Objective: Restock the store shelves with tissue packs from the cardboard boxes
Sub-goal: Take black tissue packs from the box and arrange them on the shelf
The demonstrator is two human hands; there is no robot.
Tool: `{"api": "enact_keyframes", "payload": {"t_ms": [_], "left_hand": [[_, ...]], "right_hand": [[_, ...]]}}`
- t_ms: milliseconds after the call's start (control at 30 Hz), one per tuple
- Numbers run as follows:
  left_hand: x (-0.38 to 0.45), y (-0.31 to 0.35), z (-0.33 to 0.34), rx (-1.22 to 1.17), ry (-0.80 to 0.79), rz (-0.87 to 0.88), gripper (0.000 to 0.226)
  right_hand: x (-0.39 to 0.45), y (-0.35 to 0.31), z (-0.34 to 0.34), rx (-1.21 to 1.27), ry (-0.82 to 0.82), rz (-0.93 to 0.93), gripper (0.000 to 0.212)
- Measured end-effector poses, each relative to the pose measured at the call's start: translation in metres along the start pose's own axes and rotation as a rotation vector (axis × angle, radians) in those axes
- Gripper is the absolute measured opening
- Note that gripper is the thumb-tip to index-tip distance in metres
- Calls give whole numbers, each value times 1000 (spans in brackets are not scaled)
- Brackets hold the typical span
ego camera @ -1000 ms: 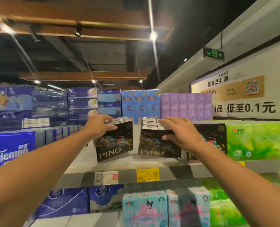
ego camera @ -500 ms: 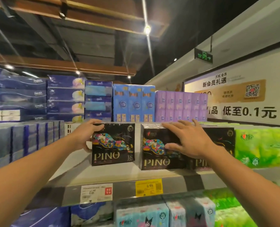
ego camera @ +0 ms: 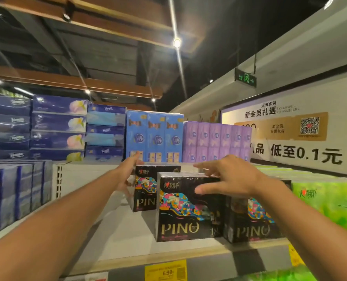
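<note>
Blue tissue boxes [ego camera: 57, 126] filled the shelf at the left of the frame as a person restocked the shelf [ego camera: 124, 236] at centre. The left hand [ego camera: 128, 173], fingers spread along its side, steadied a black PINO pack [ego camera: 145, 191] set toward the back. The right hand [ego camera: 229, 177] lay flat and loose over the top of a second PINO pack [ego camera: 189, 207] at the front edge, touching a third [ego camera: 255, 213] to its right. Bare shelf remained left of the packs, so more stock seemingly was due; no cardboard box was in view.
</note>
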State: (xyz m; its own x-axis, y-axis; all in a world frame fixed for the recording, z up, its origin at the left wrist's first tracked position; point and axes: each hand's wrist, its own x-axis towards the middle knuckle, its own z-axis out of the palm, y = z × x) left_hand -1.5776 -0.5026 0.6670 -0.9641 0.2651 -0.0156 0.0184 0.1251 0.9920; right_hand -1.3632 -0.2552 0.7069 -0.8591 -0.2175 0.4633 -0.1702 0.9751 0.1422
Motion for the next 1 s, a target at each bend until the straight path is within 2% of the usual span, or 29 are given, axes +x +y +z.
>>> {"api": "enact_keyframes", "payload": {"t_ms": [100, 167, 233, 300, 433, 533, 700, 800, 1000], "left_hand": [[6, 6, 14, 39, -57, -53, 38], [13, 11, 20, 38, -84, -51, 33], [22, 14, 23, 12, -141, -43, 40], [30, 18, 26, -14, -185, -47, 60], [42, 22, 33, -28, -234, -67, 80], [48, 24, 42, -10, -286, -67, 84], [50, 30, 68, 80, -346, -29, 89], [63, 34, 86, 122, -417, 8, 104], [70, 35, 126, 17, -606, -19, 93]], "right_hand": [[11, 15, -3, 176, -52, 36, 80], [12, 23, 7, 201, -22, 60, 86], [11, 28, 19, 240, -3, 134, 108], [12, 32, 23, 310, -45, 176, 118], [18, 32, 18, 561, -18, 298, 105], [24, 33, 24, 438, -81, 389, 105], [25, 36, 25, 437, -144, 433, 107], [26, 34, 26, 421, -140, 427, 108], [27, 36, 28, 362, -151, 428, 103]]}}
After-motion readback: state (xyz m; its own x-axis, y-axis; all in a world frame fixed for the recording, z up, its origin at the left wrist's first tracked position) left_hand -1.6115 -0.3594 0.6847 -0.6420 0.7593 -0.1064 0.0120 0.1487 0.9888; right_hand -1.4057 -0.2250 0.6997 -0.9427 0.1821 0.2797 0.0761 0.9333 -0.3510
